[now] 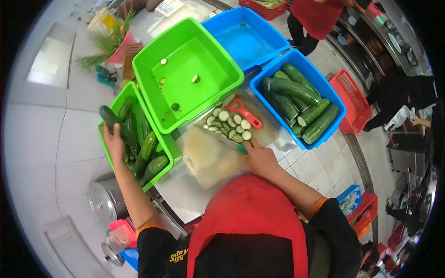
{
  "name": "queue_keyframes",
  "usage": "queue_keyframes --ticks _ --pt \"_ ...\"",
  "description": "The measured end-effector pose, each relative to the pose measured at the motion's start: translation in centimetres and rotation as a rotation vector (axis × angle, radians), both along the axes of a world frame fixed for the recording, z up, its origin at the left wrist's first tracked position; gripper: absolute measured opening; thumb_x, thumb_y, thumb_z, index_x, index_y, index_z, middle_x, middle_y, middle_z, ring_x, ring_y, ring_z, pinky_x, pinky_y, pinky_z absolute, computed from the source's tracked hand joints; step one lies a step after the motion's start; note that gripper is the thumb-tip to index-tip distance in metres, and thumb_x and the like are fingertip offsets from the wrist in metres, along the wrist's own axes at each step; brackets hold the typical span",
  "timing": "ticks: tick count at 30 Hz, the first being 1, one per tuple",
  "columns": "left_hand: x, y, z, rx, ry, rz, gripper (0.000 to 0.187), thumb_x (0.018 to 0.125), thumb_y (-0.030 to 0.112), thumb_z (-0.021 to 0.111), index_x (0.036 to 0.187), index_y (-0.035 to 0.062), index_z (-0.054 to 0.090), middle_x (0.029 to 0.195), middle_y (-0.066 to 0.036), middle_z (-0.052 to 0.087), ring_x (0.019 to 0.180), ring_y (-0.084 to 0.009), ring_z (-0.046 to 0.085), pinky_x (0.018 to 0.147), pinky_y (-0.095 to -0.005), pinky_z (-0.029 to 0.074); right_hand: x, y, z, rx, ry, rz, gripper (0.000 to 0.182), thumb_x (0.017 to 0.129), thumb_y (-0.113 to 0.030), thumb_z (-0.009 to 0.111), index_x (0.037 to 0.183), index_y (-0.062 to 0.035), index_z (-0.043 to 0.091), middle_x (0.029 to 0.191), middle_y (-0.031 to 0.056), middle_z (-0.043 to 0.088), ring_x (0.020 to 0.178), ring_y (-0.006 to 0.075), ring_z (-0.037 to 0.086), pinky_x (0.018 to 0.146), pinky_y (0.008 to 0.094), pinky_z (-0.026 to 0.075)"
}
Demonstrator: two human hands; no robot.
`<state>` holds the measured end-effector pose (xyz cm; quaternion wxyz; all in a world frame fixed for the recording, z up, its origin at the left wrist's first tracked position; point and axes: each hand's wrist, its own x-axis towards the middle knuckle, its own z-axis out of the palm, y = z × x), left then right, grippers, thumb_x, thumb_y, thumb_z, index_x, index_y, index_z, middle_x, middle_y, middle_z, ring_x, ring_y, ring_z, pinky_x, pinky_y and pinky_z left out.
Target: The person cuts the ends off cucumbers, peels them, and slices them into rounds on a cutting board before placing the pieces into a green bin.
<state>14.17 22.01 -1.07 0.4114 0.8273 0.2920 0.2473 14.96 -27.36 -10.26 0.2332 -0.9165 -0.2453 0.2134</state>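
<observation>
At the left green bin (163,172), my left hand (115,141) is closed around a dark green cucumber (108,114). More whole cucumbers (147,147) lie in that bin below and beside it. My right hand (262,160) grips a knife by its green handle (241,148) at the cutting board (208,160). The blade lies low, pointing left, alongside a group of cut cucumber ends (235,126). Just beyond those pieces rests a red peeler (244,112).
A larger green tub (222,76) with a few scraps stands ahead. On the right, a blue bin (340,109) holds several cucumbers with cut ends. Another blue tub (245,39) sits behind. Two people (319,16) are nearby, and a red crate (357,99) stands on the floor.
</observation>
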Motion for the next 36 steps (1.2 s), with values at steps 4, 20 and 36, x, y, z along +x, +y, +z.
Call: queue_keyframes --ticks 4,20,36 --pt "-4.9 -9.4 10.2 -0.448 -0.461 -0.164 0.046 0.103 0.039 0.054 0.131 0.0022 0.051 0.112 -0.013 0.061 0.094 -0.0181 0.062 0.078 -0.0348 0.056 0.9 0.6 0.5 -0.027 0.0 0.057 0.034 0.089 -0.02 0.061 0.118 -0.0034 0.052 0.115 0.0237 0.059 0.084 0.0429 0.069 0.074 0.0525 0.055" --pt "-10.2 -29.8 -7.4 0.551 0.534 -0.325 0.059 0.088 0.039 0.07 0.136 0.0092 0.054 0.117 -0.015 0.057 0.109 -0.0344 0.054 0.089 -0.0469 0.044 0.4 2.0 0.2 -0.092 -0.066 0.216 0.03 0.1 -0.027 0.052 0.108 0.001 0.044 0.077 0.0276 0.067 0.075 0.0489 0.067 0.071 0.0567 0.052" --pt "-9.0 -30.7 -8.3 0.504 0.666 -0.3 0.056 0.089 0.034 0.068 0.136 0.0066 0.053 0.121 -0.015 0.056 0.112 -0.0326 0.052 0.091 -0.0452 0.042 -1.0 2.6 -0.6 -0.145 -0.008 0.2 0.023 0.101 -0.023 0.049 0.102 0.0 0.046 0.077 0.0284 0.068 0.077 0.0462 0.069 0.067 0.0546 0.055"
